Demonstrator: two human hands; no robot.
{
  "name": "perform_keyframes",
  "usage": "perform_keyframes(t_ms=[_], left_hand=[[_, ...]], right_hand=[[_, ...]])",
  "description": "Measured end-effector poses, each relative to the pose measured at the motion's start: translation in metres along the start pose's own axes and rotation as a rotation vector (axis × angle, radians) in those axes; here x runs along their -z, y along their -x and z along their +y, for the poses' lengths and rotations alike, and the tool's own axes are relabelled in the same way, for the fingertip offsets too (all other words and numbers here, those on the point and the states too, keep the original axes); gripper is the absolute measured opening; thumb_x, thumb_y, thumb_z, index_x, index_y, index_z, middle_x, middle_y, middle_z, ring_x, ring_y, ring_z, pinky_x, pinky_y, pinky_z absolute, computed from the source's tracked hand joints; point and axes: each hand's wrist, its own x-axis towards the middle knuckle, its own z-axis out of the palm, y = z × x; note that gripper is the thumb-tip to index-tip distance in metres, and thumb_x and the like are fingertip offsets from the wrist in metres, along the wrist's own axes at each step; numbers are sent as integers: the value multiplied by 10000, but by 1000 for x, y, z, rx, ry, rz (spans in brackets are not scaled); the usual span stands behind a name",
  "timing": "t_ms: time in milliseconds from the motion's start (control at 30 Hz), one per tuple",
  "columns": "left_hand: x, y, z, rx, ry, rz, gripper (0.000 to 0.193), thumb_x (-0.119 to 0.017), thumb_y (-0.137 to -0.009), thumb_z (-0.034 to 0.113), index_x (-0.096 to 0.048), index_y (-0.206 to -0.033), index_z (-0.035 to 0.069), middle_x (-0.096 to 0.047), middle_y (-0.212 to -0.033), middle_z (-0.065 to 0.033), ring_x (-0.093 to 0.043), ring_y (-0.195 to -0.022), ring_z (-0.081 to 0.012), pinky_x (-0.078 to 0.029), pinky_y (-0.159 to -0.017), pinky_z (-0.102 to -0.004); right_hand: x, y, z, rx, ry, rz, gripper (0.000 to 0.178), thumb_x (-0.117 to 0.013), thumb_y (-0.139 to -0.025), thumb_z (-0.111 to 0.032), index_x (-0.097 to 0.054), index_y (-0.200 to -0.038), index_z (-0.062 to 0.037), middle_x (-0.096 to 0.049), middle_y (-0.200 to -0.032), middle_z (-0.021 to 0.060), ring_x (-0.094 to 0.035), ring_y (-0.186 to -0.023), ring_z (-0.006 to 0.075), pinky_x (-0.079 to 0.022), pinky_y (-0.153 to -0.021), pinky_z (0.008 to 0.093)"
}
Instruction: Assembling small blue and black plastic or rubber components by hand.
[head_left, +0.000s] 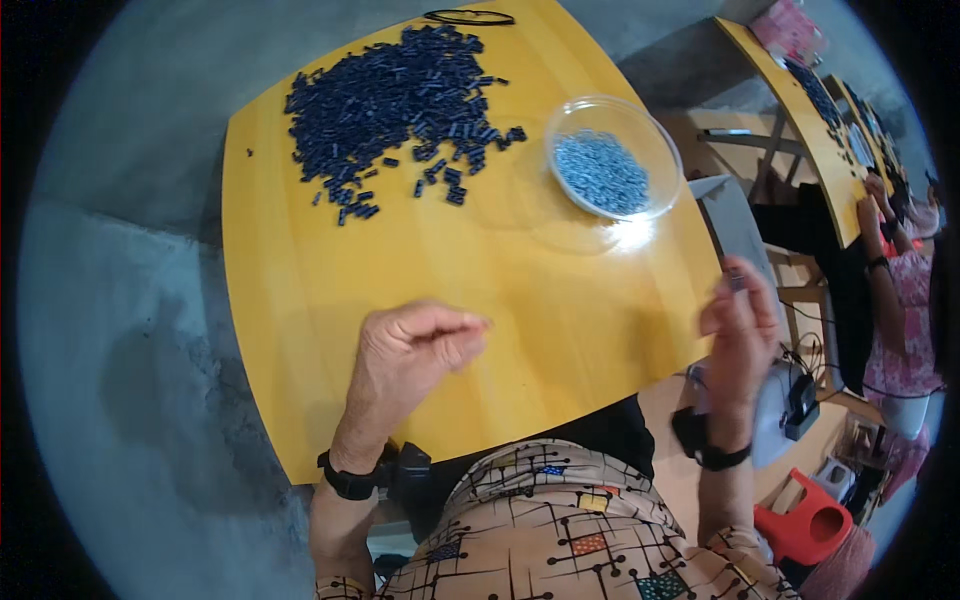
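Observation:
My left hand [412, 348] is above the near middle of the yellow table, thumb and fingertips pinched together. Whatever is between them, if anything, is too small to make out. Off to the right, past the table's edge, my right hand [740, 325] is raised and somewhat blurred, with a small dark piece [735, 281] gripped at its fingertips. A large heap of small dark blue-black pieces [385, 105] spreads over the far left of the table. At the far right stands a clear round plastic bowl [668, 170] containing many small silvery metal parts [602, 172].
A black cable loop [468, 17] lies at the far edge of the yellow table [470, 260]. Beyond my right hand are a grey-white box with a black device [802, 402], cables and a red plastic stool [806, 520]. Another person [905, 290] sits at a second table [800, 105] with dark pieces.

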Motion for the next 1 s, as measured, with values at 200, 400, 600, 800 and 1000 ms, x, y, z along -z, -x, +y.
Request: perform_keyframes(t_ms=[200,400,600,800,1000], left_hand=[[20,-36,13,-217,-282,364,180,-680,-819,-4,-690,-999,-10,-645,-863,-42,-578,-668,-71,-485,-574,-208],[32,-76,-9,-255,-350,478,287,-666,-824,11,-659,-1110,24,-618,-959,-42,-570,-669,-64,-487,-571,-201],[39,-103,-13,-344,-675,512,341,-674,-821,45,-637,-1160,47,-611,-1007,-60,-582,-673,-93,-491,-590,-229],[27,-101,-13,-447,-863,516,394,-703,-774,68,-618,-1158,43,-595,-1056,-114,-611,-792,-232,-505,-704,-335],[21,-53,-20,-490,-774,425,357,-681,-765,-29,-640,-1116,27,-609,-1059,-120,-652,-792,-195,-527,-672,-293]], right_hand=[[178,-68,77,-90,179,196,386,-561,-947,-114,-509,-1319,-25,-658,-959,62,-578,-660,73,-472,-567,195],[229,-71,109,-407,531,381,493,-582,-924,-175,-440,-1367,-13,-620,-1121,132,-649,-732,127,-535,-606,238],[125,-42,10,-217,438,12,319,-586,-903,-127,-592,-1198,-5,-641,-1074,104,-641,-721,120,-525,-640,241],[12,-4,-42,-333,379,-406,242,-636,-832,-27,-644,-1071,11,-669,-959,77,-638,-714,121,-527,-668,269],[-57,15,-17,94,688,-718,279,-656,-770,57,-626,-1045,22,-648,-885,132,-647,-736,201,-517,-673,294]])
